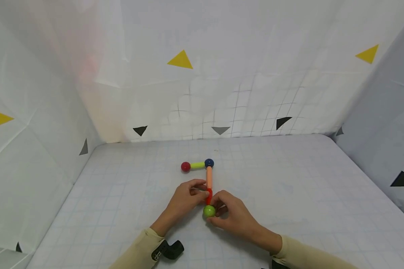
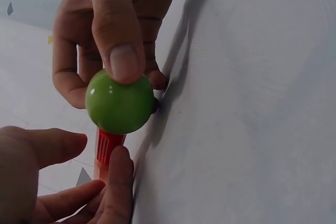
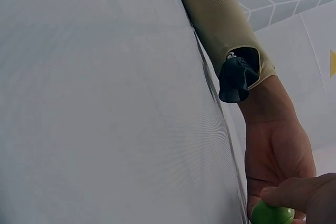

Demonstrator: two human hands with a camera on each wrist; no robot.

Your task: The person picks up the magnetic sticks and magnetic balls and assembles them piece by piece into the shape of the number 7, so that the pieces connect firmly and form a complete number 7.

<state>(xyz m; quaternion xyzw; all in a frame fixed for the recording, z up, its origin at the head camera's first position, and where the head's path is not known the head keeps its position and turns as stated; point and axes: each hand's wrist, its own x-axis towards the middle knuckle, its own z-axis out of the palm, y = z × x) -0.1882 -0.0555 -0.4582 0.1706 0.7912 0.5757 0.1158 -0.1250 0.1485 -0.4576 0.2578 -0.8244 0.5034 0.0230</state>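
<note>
My right hand pinches a green ball between thumb and fingers. The ball sits at the near end of a short red rod with ridged sides. Fingers of my left hand are round the red rod, thumb on the near side; the left wrist view has a small gap beside the thumb. A peach rod runs on from the red one to a dark blue ball. From there a yellow-green rod leads left to a red ball.
The white tabletop carries a faint grid. White sheets with yellow and black triangles rise at the back and both sides. A black wrist device juts from my left cuff, close over the table.
</note>
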